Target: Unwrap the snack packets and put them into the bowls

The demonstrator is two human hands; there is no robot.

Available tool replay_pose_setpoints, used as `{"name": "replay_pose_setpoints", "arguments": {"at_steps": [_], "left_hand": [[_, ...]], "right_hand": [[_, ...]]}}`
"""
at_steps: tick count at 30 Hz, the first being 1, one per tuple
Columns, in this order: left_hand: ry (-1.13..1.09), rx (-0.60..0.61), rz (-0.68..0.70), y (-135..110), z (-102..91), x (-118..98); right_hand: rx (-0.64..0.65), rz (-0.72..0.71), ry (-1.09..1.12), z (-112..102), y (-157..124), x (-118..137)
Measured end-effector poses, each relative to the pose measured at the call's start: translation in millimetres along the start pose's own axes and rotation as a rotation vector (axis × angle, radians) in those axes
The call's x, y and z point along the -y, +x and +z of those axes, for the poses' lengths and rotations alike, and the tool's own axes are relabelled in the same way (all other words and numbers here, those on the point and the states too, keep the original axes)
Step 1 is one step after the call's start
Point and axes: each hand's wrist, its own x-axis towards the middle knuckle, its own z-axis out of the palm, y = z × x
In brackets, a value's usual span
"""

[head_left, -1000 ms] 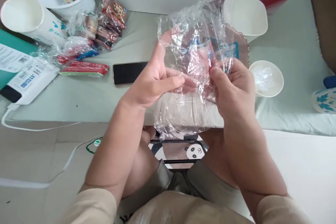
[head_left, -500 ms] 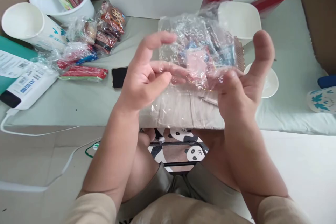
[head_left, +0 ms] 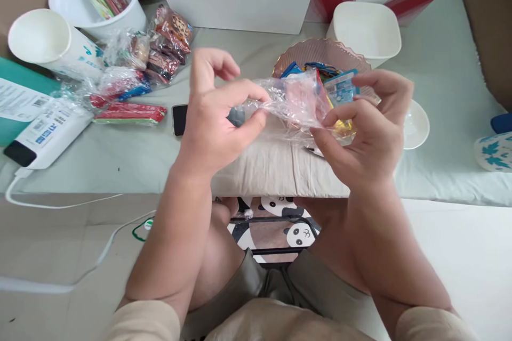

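Note:
Between my two hands a clear plastic bag (head_left: 282, 105) is stretched sideways, gathered into a narrow, crinkled strip. My left hand (head_left: 218, 117) pinches its left end between thumb and forefinger. On the other side my right hand (head_left: 364, 128) pinches the bag's right part with thumb and forefinger, the other fingers curled above. Just behind the bag stands a pink ribbed bowl (head_left: 296, 53) with a gold rim, holding several colourful snack packets (head_left: 340, 88). The bag and my right hand hide the bowl's front.
A white square bowl (head_left: 364, 29) and a small white dish (head_left: 416, 125) are at the right. A phone (head_left: 179, 120) lies partly behind my left hand. Wrapped snacks (head_left: 168, 37), a red packet (head_left: 132, 113), a paper cup (head_left: 40, 37) and a white tub (head_left: 138, 13) crowd the left.
The bag, spread wide over the bowl before, is now lower and bunched into a strip. My right thumb and fingers have closed into a pinch, and the bowl's rim and packets now show.

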Motion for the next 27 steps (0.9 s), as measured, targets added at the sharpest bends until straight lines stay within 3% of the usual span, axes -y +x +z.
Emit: {"name": "replay_pose_setpoints", "arguments": {"at_steps": [3, 7, 11, 13, 21, 25, 27], "left_hand": [[-0.168, 0.024, -0.062, -1, 0.9, 0], [-0.528, 0.054, -0.319, -4, 13.4, 5], [-0.763, -0.009, -0.744, -2, 22.5, 0], [-0.789, -0.021, -0.862, 0, 22.2, -5], [-0.883, -0.026, -0.928, 4, 14.5, -12], [-0.968, 0.293, -1.025, 3, 13.5, -13], [-0.901, 0.364, -1.015, 2, 13.9, -14]], "right_hand": [[0.005, 0.067, 0.184, 0, 0, 3], [-0.117, 0.285, 0.477, 9, -3, -5], [0.074, 0.407, 0.625, 17, -4, -15], [0.172, 0.448, 0.604, 16, -4, -16], [0.138, 0.581, 0.604, 17, -7, -11], [0.110, 0.588, 0.586, 18, -8, -12], [0.127, 0.586, 0.623, 15, -9, -13]]}}
